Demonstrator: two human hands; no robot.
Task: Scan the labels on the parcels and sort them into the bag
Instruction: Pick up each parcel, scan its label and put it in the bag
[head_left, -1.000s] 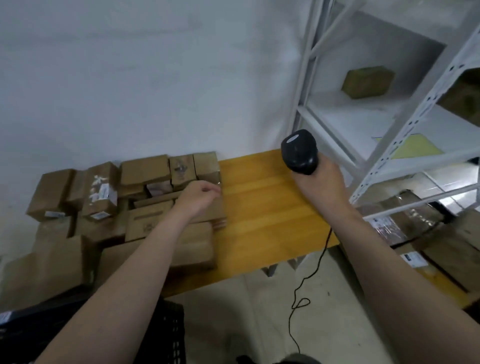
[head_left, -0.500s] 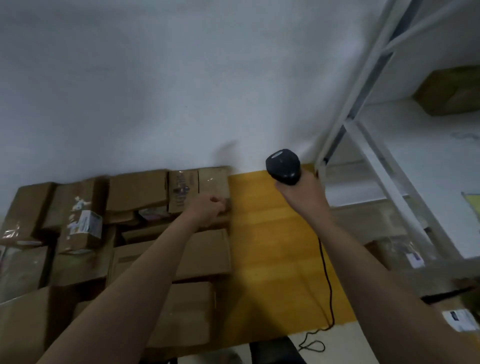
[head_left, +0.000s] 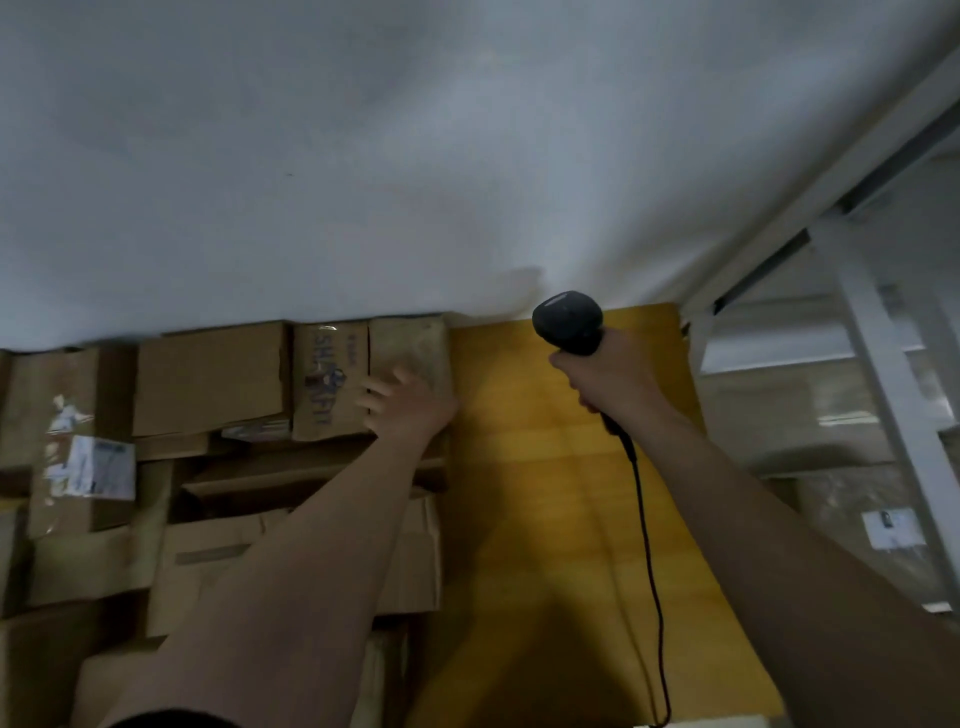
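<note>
Plain white wall (head_left: 363, 156) filling the whole upper half, softly and unevenly lit. Below it, yellow wooden tabletop (head_left: 540, 493), butted right up against the wall, pale bands running across, dark shadow over its near end. Off to the right, white metal shelving rack (head_left: 883, 395), uprights slanting, pale shelf boards blurred. Dim light throughout.

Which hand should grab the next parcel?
Left. The left hand rests with spread fingers on the box at the right end of the back row. The right hand is full: it grips the scanner, held over the table.
</note>
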